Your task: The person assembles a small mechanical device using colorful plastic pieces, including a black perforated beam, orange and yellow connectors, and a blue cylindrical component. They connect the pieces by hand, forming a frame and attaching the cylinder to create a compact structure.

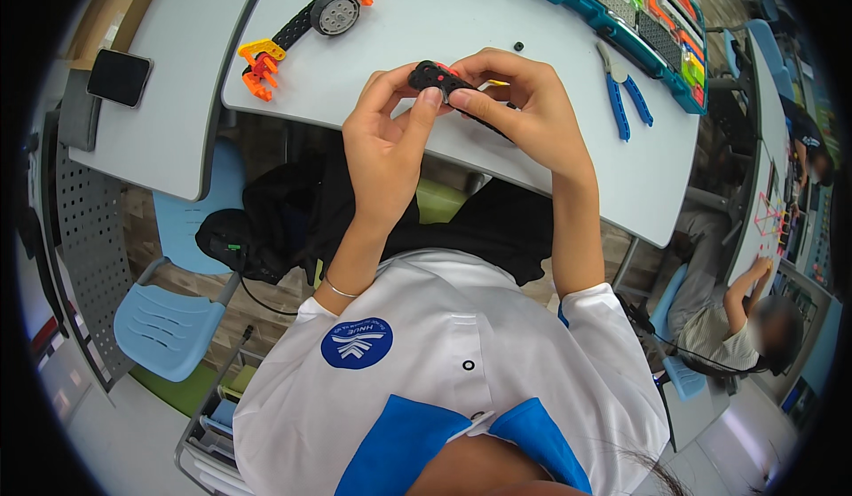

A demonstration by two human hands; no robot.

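Note:
Above the near edge of the white table, both my hands grip a small black perforated building-set piece (pixel 431 76) with red bits on it. My left hand (pixel 389 122) pinches its left end between thumb and fingers. From the other side, my right hand (pixel 524 106) is closed on the same piece, its thumb tip close to the left thumb. A longer black strip and a spot of yellow show beneath the right fingers; how they join is hidden. A partly built model (pixel 297 27) with a grey wheel and orange and yellow ends lies beyond my left hand.
Blue-handled pliers (pixel 619 97) lie to the right, near a teal parts case (pixel 612 26) of colourful pieces. A small black part (pixel 518 46) sits on the table (pixel 399 26). A phone (pixel 120 77) rests on the left table. Another person (pixel 737 332) sits at far right.

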